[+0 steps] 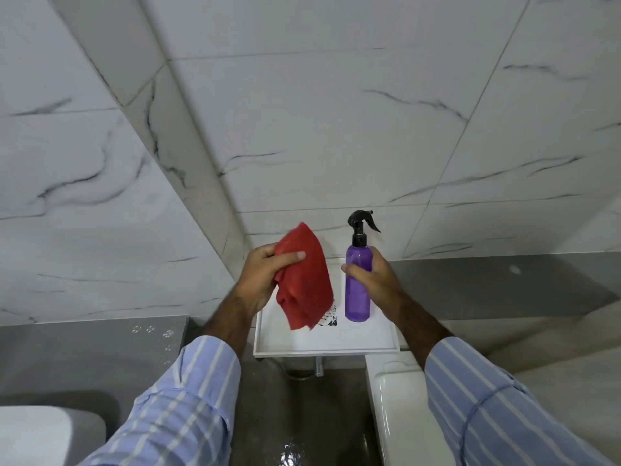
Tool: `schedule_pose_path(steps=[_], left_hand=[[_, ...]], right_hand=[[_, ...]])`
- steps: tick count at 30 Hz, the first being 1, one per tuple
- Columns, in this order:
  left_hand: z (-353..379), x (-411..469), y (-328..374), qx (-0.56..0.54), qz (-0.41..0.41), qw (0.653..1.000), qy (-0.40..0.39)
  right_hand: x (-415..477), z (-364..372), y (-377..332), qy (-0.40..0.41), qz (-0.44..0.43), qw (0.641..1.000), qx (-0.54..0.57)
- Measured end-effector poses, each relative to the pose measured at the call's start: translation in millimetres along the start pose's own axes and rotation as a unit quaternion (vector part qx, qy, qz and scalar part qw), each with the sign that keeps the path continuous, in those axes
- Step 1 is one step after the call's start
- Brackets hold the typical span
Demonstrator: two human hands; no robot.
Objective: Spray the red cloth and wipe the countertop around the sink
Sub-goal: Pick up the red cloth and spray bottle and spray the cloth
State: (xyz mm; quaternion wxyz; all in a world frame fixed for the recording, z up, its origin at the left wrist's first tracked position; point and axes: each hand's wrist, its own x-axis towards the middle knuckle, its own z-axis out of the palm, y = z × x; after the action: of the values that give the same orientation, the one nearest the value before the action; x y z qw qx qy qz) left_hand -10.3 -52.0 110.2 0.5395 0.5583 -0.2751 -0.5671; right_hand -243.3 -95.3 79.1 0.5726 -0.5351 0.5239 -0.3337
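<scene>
My left hand (265,277) grips a crumpled red cloth (305,284) and holds it up above a white tray (322,348). My right hand (373,277) is wrapped around the body of a purple spray bottle (358,290) with a black trigger head, its nozzle pointing left towards the cloth. The bottle stands upright over the tray; whether its base touches the tray I cannot tell. Cloth and bottle are a short gap apart.
The tray sits on a ledge against a marble-tiled wall (336,129). A grey countertop (67,358) with water drops lies lower left, with a white basin edge (33,432) at the bottom left. A white toilet tank (400,415) is lower right, wet floor between.
</scene>
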Motion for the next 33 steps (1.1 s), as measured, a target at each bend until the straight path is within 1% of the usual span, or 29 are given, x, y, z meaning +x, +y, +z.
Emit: schedule_pose_path(steps=[2,4,6,7,10,12,15,18,20,23,25,27,30,33], left_hand=[[-2,-2,-2,-0.142,0.001,0.99,0.017],[-3,-2,-3,-0.269,0.0,0.963,0.024],[-4,1,-2,-0.343,0.001,0.939,0.042],[-4,3,-3,-0.351,-0.007,0.935,0.054],[-2,8,-1,-0.301,-0.071,0.947,0.085],[2,8,-2,-0.252,-0.106,0.956,0.102],[6,7,-6,-0.221,-0.133,0.959,0.117],[9,7,-8,-0.219,-0.143,0.957,0.128],[11,8,-8,-0.226,-0.139,0.954,0.141],[9,9,-7,-0.224,-0.132,0.953,0.158],[8,9,-5,-0.231,-0.133,0.951,0.158],[8,9,-4,-0.237,-0.141,0.949,0.151],[9,9,-1,-0.224,-0.154,0.954,0.127],[10,7,0,-0.236,-0.158,0.957,0.069]], right_hand=[[-1,-3,-5,0.001,-0.019,1.0,0.008],[-4,-6,-11,0.004,-0.037,0.999,0.029],[-6,-9,-15,0.023,-0.045,0.998,0.046],[-7,-11,-16,0.033,-0.047,0.997,0.044],[-8,-13,-19,0.041,-0.046,0.998,0.014],[-8,-12,-20,0.034,-0.04,0.998,-0.033],[-10,-7,-19,0.011,-0.054,0.99,-0.129],[-10,-5,-20,-0.006,-0.05,0.986,-0.159],[-12,-6,-19,-0.022,-0.05,0.986,-0.155],[-17,-8,-16,-0.03,-0.048,0.994,-0.097],[-17,-8,-16,-0.03,-0.034,0.998,-0.051],[-17,-7,-18,-0.025,-0.032,0.998,-0.04],[-17,-5,-21,0.005,-0.028,0.998,-0.051],[-15,-4,-26,-0.019,-0.017,0.998,-0.057]])
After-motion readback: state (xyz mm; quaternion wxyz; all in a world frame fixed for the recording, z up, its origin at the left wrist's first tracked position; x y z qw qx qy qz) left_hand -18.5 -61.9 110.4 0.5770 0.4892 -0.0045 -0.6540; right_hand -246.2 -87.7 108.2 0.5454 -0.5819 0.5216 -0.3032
